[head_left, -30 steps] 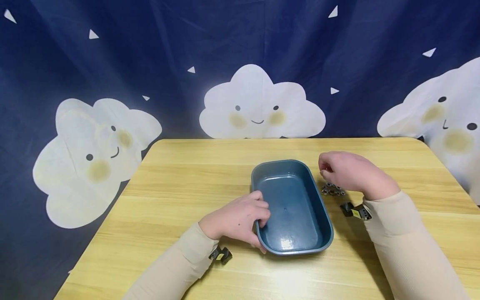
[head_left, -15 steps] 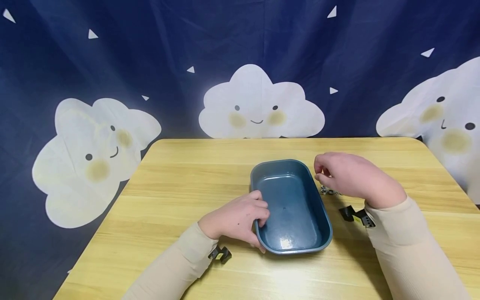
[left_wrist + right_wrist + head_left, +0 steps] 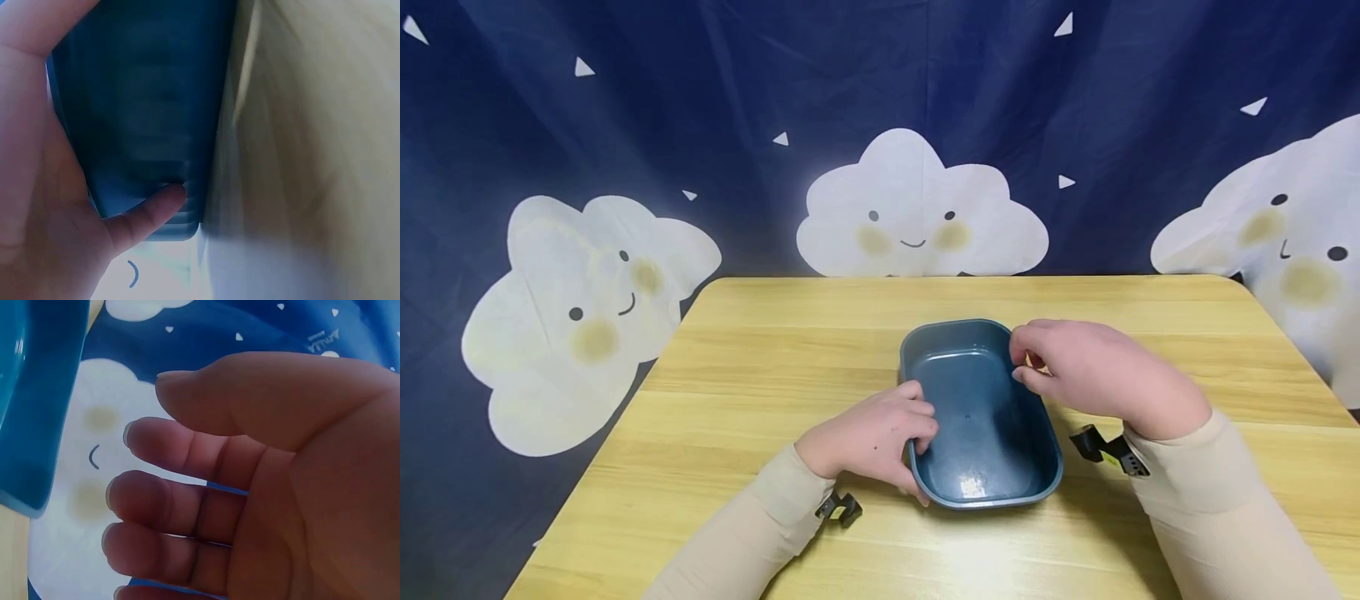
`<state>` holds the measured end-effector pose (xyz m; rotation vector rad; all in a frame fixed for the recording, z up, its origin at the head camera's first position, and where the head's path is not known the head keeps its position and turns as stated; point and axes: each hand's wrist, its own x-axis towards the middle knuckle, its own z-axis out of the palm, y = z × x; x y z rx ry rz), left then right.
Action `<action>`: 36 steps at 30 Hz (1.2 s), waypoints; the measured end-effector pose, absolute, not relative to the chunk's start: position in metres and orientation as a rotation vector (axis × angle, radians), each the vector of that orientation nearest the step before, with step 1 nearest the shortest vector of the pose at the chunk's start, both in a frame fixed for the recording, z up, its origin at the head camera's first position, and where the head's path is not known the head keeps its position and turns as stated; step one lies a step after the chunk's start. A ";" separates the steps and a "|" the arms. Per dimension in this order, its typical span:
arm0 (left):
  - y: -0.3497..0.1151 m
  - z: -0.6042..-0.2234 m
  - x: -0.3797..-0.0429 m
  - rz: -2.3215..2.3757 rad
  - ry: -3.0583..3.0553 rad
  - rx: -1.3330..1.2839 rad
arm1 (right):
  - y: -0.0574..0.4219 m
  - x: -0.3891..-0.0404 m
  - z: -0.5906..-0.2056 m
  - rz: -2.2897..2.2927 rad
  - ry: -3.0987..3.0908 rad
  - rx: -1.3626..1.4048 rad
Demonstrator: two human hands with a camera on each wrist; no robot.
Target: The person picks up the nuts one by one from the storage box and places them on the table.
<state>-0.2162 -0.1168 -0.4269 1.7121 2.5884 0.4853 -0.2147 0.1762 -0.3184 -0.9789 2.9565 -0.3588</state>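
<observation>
My left hand [image 3: 876,435] grips the near left side of a dark blue rectangular plastic tub [image 3: 966,400], its fingers over the rim and inside. In the left wrist view the thumb [image 3: 153,215] presses the tub's outer wall. At the tub's right rim is my right hand [image 3: 1093,371], palm down in the head view, with thumb and fingertips just over the edge. The right wrist view shows its fingers [image 3: 156,499] loosely bent and apart from the thumb, with nothing between them. The small ring-like metal pieces seen earlier right of the tub are hidden behind this hand.
The tub stands on a light wood-grain table [image 3: 760,375]. Behind it hangs a dark blue curtain [image 3: 737,108] printed with white clouds and triangles. Each wrist wears a small black camera; the right one [image 3: 1108,450] is near the tub's right side.
My right hand has moved left and slightly toward me, from above the metal pieces to the tub's right rim. The metal pieces have become covered. My left hand keeps its grip on the tub.
</observation>
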 end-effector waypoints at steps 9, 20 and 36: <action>-0.121 -0.420 -0.221 0.480 2.565 1.675 | 0.169 -0.209 -0.316 -0.332 2.975 -0.973; -0.138 -0.423 -0.227 0.461 2.545 1.648 | 0.169 -0.211 -0.318 -0.390 2.991 -1.040; -0.180 -0.408 -0.236 0.235 2.827 1.126 | 0.202 -0.219 -0.333 -0.461 3.013 -0.891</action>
